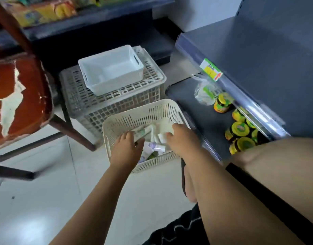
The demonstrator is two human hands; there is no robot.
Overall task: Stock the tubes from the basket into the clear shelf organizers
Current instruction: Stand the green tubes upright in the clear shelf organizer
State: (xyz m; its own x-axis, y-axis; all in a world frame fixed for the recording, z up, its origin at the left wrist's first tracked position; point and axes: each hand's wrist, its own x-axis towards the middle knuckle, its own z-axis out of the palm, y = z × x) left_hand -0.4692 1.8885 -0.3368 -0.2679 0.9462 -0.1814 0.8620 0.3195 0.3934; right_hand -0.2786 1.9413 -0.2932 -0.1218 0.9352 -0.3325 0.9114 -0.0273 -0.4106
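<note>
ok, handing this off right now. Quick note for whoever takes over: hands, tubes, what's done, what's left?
Left hand: inside the cream basket, gripping a green-and-white tube.
Right hand: also in the basket, fingertips at a small white tube; grip unclear.
Tubes: the loose pile lies in the basket, which sits on the floor.
Done: nothing visibly stocked; no clear organizers in view.
Left: shelve every tube in the basket.

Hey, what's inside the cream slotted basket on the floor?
A pile of tubes, white, green and purple. The left hand and right hand reach in, so what lies under them, and the bottom of the basket, is covered.
</note>
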